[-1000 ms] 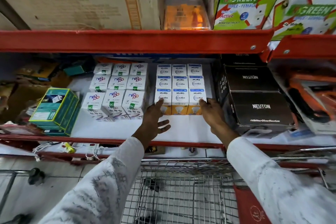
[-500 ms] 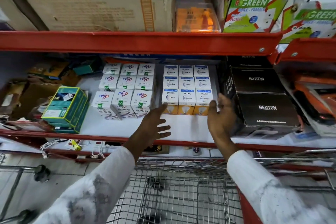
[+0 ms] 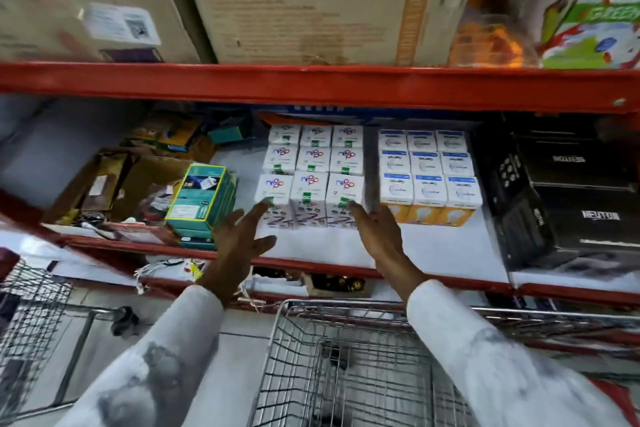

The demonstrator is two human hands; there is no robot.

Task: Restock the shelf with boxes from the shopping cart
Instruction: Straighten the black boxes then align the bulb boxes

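On the white-lined middle shelf (image 3: 433, 253) stands a block of white bulb boxes with green tabs (image 3: 310, 180), three wide. To its right is a block of white, blue and orange bulb boxes (image 3: 429, 184). My left hand (image 3: 242, 236) is spread open at the left front corner of the green-tab block. At the block's right front corner my right hand (image 3: 377, 236) is open, fingertips touching the front right box. Neither hand holds anything. The wire shopping cart (image 3: 346, 367) is below the hands; I see no boxes in the part that shows.
A stack of teal boxes (image 3: 204, 198) stands left of my left hand, with loose cardboard clutter beyond. Black Neuton boxes (image 3: 581, 204) fill the right of the shelf. Large cartons (image 3: 311, 3) sit on the red shelf above. A second wire cart (image 3: 31, 319) is at far left.
Both hands have shifted left from the blue-and-orange block to either side of the green-tab block. The view has swung left and is blurred.
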